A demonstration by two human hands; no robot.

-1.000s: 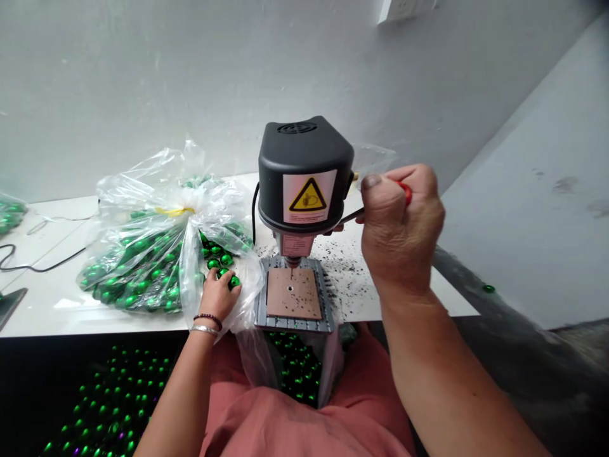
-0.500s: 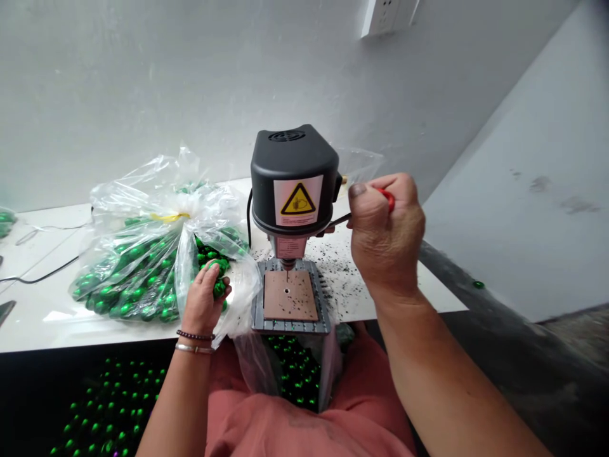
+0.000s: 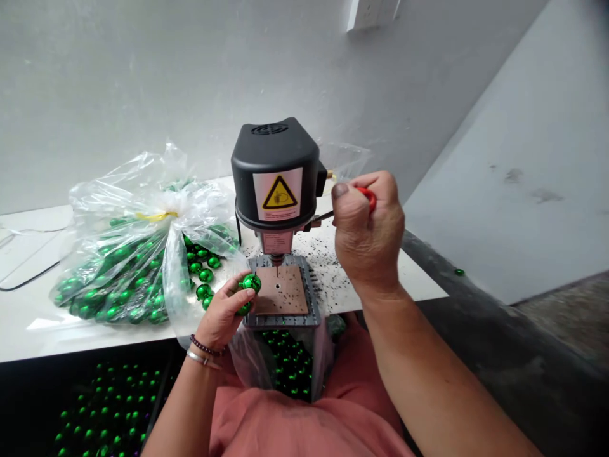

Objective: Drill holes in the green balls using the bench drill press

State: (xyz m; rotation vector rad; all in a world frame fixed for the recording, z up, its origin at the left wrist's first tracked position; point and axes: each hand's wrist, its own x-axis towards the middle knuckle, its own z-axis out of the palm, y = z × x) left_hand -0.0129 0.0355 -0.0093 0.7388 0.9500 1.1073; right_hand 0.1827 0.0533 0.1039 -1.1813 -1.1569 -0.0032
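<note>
My left hand (image 3: 222, 312) is closed round shiny green balls (image 3: 250, 283), one pinched at the fingertips and at least one more lower in the hand. It is at the left edge of the drill press base (image 3: 311, 311). My right hand (image 3: 368, 231) grips the red knob (image 3: 369, 198) of the press lever, to the right of the black drill press head (image 3: 273, 165). The thin drill bit (image 3: 276, 271) points down above a brown board (image 3: 285, 304) with a small hole. Dark shavings are scattered over the board.
A clear plastic bag (image 3: 114, 190) of green balls, tied with yellow, lies on the white table (image 3: 28, 330); loose balls spill at its opening. More balls fill a dark container (image 3: 28, 393) at lower left and a bag (image 3: 290, 365) below the press. A cable (image 3: 33, 282) runs left.
My left hand has moved right from the bag's opening to the press base, carrying green balls. My right hand stays on the lever knob. The whole view has shifted slightly.
</note>
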